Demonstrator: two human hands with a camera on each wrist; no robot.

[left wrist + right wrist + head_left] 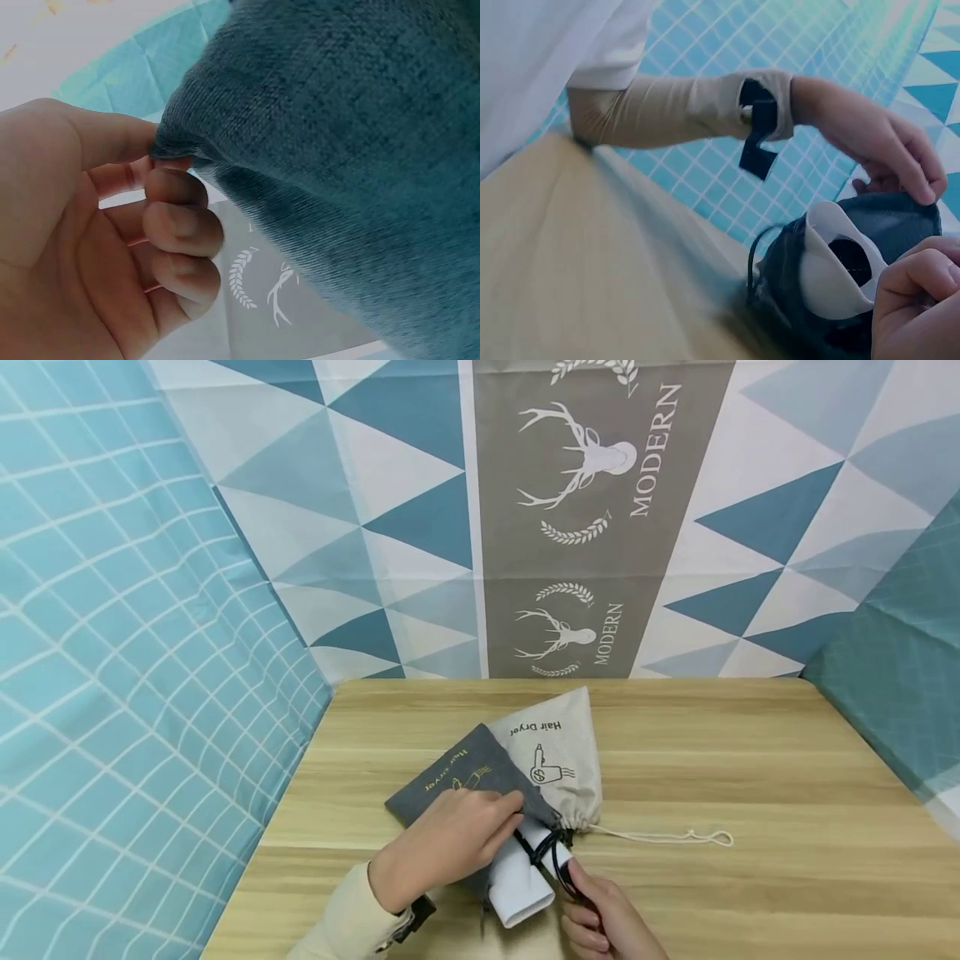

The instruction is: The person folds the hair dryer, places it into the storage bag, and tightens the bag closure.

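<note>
A white hair dryer (516, 883) lies partly inside a dark grey drawstring bag (423, 789) printed "Hair Dryer"; its open barrel end sticks out of the bag's mouth. My left hand (450, 835) pinches the edge of the bag's cloth between thumb and forefinger, plainly seen in the left wrist view on the bluish-looking fabric (322, 135). With curled fingers my right hand (609, 920) grips the dryer's handle end, where a black cord (551, 847) is bundled. The right wrist view shows the dryer's round white opening (821, 281) beside my right hand.
A light beige drawstring bag (573, 752), also printed "Hair Dryer", lies flat behind the grey one, partly covered by it. Its white string (667, 837) trails right across the wooden table (787, 793). Patterned cloth walls (420, 527) border the table's back and sides.
</note>
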